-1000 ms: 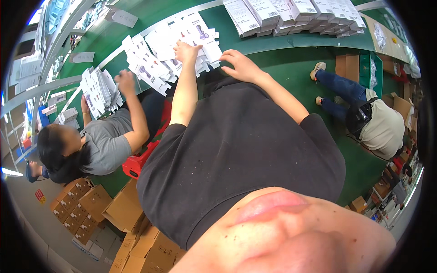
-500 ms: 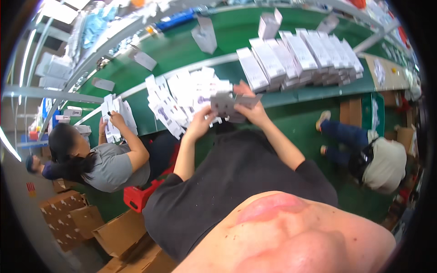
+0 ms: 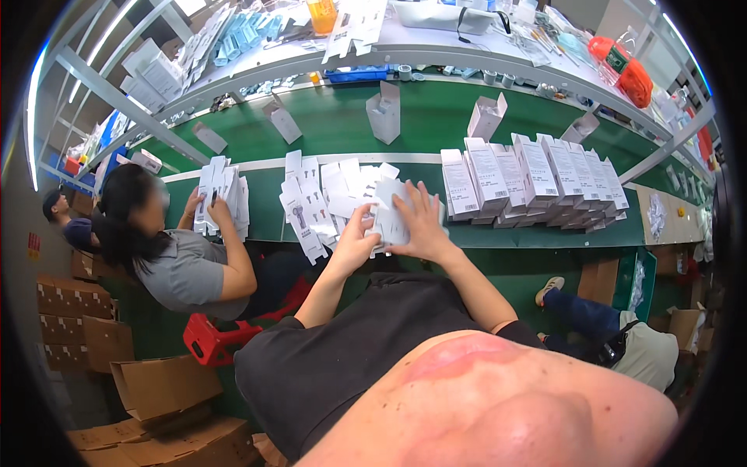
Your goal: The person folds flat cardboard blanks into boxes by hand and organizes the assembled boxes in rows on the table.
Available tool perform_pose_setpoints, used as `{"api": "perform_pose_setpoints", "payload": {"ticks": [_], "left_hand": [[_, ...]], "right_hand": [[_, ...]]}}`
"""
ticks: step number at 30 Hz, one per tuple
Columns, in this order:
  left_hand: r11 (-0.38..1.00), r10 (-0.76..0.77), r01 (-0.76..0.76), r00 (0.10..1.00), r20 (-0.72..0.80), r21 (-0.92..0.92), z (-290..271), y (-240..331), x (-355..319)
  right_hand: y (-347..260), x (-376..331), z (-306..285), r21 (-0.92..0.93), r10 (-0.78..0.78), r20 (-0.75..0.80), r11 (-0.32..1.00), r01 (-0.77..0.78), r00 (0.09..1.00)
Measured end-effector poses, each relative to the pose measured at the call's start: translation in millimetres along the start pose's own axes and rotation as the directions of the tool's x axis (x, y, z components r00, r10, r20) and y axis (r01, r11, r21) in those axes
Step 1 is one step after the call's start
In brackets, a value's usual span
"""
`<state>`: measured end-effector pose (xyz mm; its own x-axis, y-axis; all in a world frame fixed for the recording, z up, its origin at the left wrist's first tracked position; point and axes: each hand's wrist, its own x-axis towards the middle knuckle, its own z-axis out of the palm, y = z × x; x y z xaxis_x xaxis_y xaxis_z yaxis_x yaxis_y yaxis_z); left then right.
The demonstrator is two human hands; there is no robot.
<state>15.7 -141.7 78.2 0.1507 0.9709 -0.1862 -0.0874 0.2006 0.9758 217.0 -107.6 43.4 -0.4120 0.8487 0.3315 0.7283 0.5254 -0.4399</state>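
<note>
In front of me, at the near edge of the green bench, I hold a white carton [image 3: 391, 222] that looks folded from card. My left hand [image 3: 354, 243] pinches its left edge between thumb and fingers. My right hand [image 3: 421, 223] lies over its right part, with the fingers spread across the face and the thumb at the lower edge. The carton's underside is hidden. Just left of it is a loose pile of flat white printed cartons [image 3: 305, 210], some jutting over the bench edge. To the right stand rows of closed white boxes [image 3: 538, 173].
Several open-topped white boxes [image 3: 384, 114] stand on the green belt [image 3: 327, 117] behind. Above runs a cluttered shelf [image 3: 436, 54]. At left a co-worker [image 3: 194, 268] handles flat cartons; another person [image 3: 642, 350] is at right. A red stool [image 3: 210, 338] and brown cardboard boxes [image 3: 163, 389] are on the floor.
The view has tilted up, showing more shelf. The carton has turned from its grey side to a white face, and my right hand has spread over it. Boxes on the belt appear shifted right.
</note>
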Motion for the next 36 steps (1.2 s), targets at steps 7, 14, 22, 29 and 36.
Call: {"api": "perform_pose_setpoints", "payload": {"ticks": [7, 14, 22, 29, 36], "left_hand": [[0.918, -0.311, 0.265, 0.943, 0.120, 0.294, -14.8, 52.8, 4.3], [0.932, 0.270, -0.262, 0.963, 0.001, 0.252, 0.8, 62.9, 17.7], [0.761, 0.620, -0.648, 0.740, 0.260, 0.033, 29.1, 73.5, 15.2], [0.797, 0.603, -0.600, 0.780, 0.166, -0.073, 70.6, 65.7, 15.2], [0.951, 0.293, -0.261, 0.932, 0.213, -0.168, 72.9, 51.2, 30.4]], "right_hand": [[0.4, 3.1, -12.1, 0.199, -0.178, 0.044, 0.966, 0.166, 0.983], [3.8, 0.2, -18.5, 0.669, -0.035, -0.081, 0.739, 0.080, 0.996], [-39.8, 7.4, -85.7, 0.891, 0.061, -0.252, 0.404, 0.207, 0.966], [-54.9, -5.4, -102.1, 0.915, 0.362, -0.076, 0.396, -0.079, 0.929], [-60.3, -3.0, -85.1, 0.874, 0.405, -0.296, 0.479, 0.075, 0.865]]}}
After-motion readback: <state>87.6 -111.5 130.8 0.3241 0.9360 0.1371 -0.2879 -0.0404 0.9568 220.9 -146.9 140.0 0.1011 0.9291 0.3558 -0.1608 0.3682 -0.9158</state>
